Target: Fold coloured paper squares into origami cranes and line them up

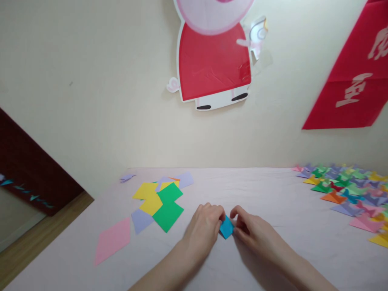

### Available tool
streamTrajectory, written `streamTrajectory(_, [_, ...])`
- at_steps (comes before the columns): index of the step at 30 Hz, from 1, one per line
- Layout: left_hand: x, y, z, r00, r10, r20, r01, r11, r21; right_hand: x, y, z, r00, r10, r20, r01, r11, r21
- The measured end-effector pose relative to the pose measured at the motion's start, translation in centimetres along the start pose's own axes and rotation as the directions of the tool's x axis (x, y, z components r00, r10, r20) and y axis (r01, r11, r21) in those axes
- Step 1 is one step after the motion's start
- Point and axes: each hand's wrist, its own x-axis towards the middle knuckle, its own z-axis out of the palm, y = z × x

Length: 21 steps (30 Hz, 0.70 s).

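Note:
A small folded piece of blue origami paper (226,228) lies between my two hands on the pale cloth-covered table. My left hand (206,221) is closed on its left side, thumb and fingertips pressed against the paper. At the right edge, my right hand (251,228) has its fingers curled, with the thumb and fingertips at the paper's corner. Parts of the fingertips are hidden behind the paper and the knuckles.
Loose paper squares lie to the left, among them green (168,216), yellow (151,203) and pink sheets (113,240). A small purple folded piece (127,178) sits behind them. Rows of colourful folded paper figures (348,188) stand at the right. A wall (145,133) closes the back.

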Motion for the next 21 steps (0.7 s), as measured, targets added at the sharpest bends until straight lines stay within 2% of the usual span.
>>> streamTrajectory(4, [-0.1,-0.3,0.8,0.999,0.024,0.034,-0.027,0.994,0.108,0.2,0.0,-1.0,0.974,-0.225,0.034,0.228,0.955,-0.188])
streamTrajectory(7, [-0.3,-0.8,1.0,0.997,0.043,0.058,-0.048,0.996,0.082,0.6,0.2,-1.1,0.906,-0.413,0.093,0.421,0.859,-0.292])
streamTrajectory(9, [-0.5,-1.2,1.0,0.994,0.078,0.077,-0.081,0.996,0.043,0.7,0.4,-0.8,0.868,-0.485,0.107,0.490,0.798,-0.352])
streamTrajectory(11, [-0.7,-1.5,0.9,0.990,0.108,0.090,-0.110,0.994,0.015,0.7,0.5,-0.4,0.852,-0.517,0.086,0.507,0.772,-0.384])
streamTrajectory(13, [-0.9,-1.4,0.7,0.986,0.132,0.104,-0.134,0.991,0.010,0.6,0.7,0.0,0.854,-0.516,0.060,0.497,0.777,-0.386])
streamTrajectory(21, [-0.8,-1.0,0.4,0.979,0.147,0.141,-0.159,0.984,0.079,0.2,0.9,0.4,0.904,-0.428,0.017,0.412,0.858,-0.307])
